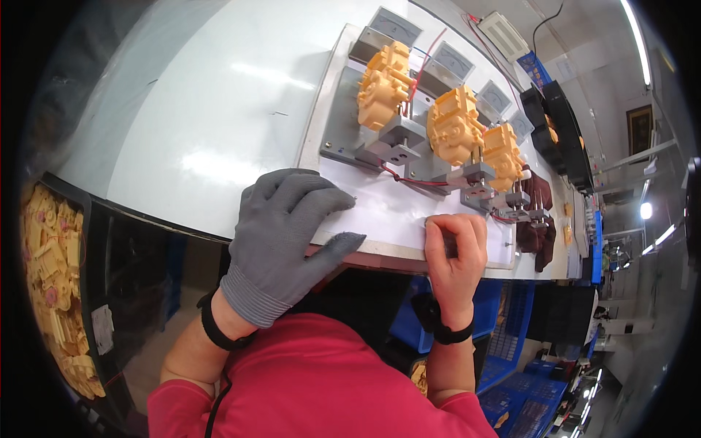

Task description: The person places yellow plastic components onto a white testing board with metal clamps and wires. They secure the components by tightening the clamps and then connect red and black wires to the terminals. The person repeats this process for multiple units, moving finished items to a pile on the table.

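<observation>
Yellow housings, beyond right grip, apart

The left hand is gloved and held open, thumb and fingers parted. The right hand is bared, its fingers curled toward the thumb. Both forearms are extended forward.

Left hand: grey knitted fabric glove, cuff finely ribbed.
Left wrist: narrow black strap.
Right wrist: black band, bulky dark attachment.
Torso: crimson-pink cloth shirt, sleeves stopping well short of wrists.
Cord: thin, black, along shirt's left side.
</observation>
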Tool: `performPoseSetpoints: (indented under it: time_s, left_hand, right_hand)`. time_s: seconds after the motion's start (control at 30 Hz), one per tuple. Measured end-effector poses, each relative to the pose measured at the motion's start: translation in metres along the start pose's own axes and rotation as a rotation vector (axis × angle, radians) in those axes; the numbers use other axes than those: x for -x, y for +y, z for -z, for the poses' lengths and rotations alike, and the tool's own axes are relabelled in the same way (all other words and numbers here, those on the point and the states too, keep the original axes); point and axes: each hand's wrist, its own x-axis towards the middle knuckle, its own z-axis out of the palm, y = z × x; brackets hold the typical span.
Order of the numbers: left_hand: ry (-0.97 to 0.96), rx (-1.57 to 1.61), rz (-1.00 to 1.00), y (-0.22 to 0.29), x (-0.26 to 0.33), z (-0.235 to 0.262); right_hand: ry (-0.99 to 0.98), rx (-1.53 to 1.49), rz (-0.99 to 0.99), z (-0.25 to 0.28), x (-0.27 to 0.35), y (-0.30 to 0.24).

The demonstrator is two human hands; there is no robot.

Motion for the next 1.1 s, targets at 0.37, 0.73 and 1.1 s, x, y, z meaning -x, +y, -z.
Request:
performPoseSetpoints:
  time_s: [0.37, 0.73, 1.1]
  left_hand:
    - [0.037, 0.017, 0.057, 0.001, -0.014, 0.001]
    - [0.098, 0.026, -0.001, -0.003, -0.021, -0.008]
    - [0.061, 0.046, 0.014, -0.003, -0.023, -0.008]
  right_hand:
    - [-0.021, 0.007, -0.047, 0.000, 0.002, -0.003]
    - [-0.029, 0.016, -0.082, 0.002, 0.006, -0.003]
    - [0.001, 0.110, -0.258, 0.057, 0.014, 0.037]
